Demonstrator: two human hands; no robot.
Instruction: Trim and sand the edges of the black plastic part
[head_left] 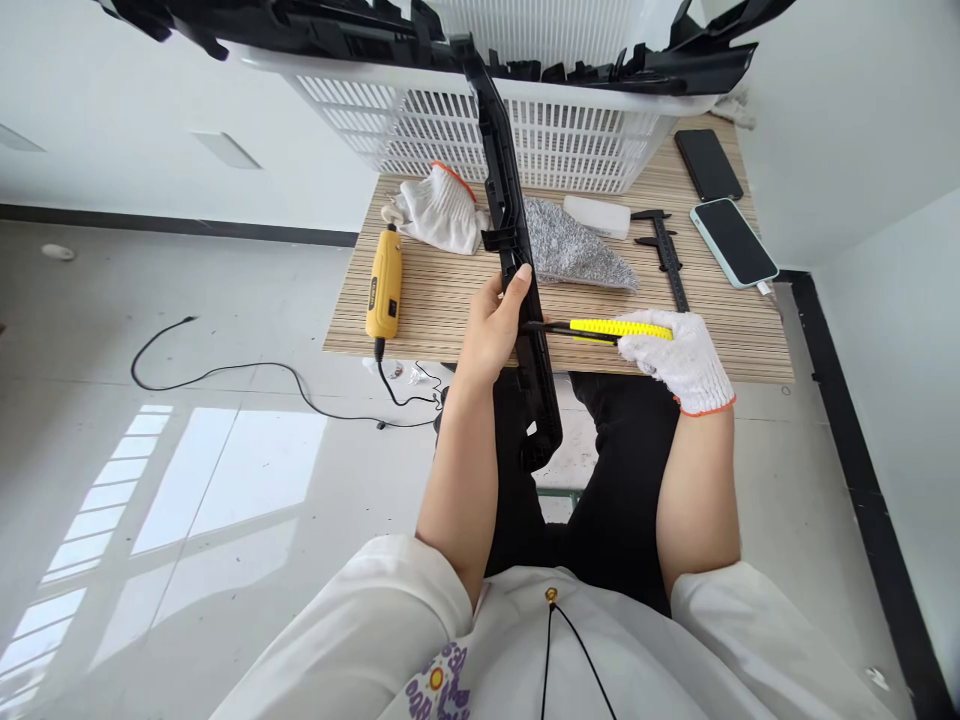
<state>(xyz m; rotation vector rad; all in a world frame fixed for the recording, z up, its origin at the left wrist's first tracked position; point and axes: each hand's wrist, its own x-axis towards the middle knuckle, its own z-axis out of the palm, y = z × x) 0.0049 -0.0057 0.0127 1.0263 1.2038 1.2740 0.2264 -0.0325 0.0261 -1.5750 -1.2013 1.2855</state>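
Observation:
My bare left hand (491, 330) grips a long black plastic trim part (504, 190) near its lower third; the part runs from my lap up over the table to the basket. My right hand (679, 360), in a white knit glove with an orange cuff, holds a yellow-handled tool (619, 329) whose dark tip touches the right edge of the black part just below my left fingers.
A small wood-grain table (442, 290) carries a yellow rotary tool (384, 285) with a black cord, a spare white glove (442, 208), a grey cloth (574, 248), a white block (598, 216), a black caliper (667, 250) and two phones (733, 240). A white slatted basket (555, 135) with more black parts stands behind.

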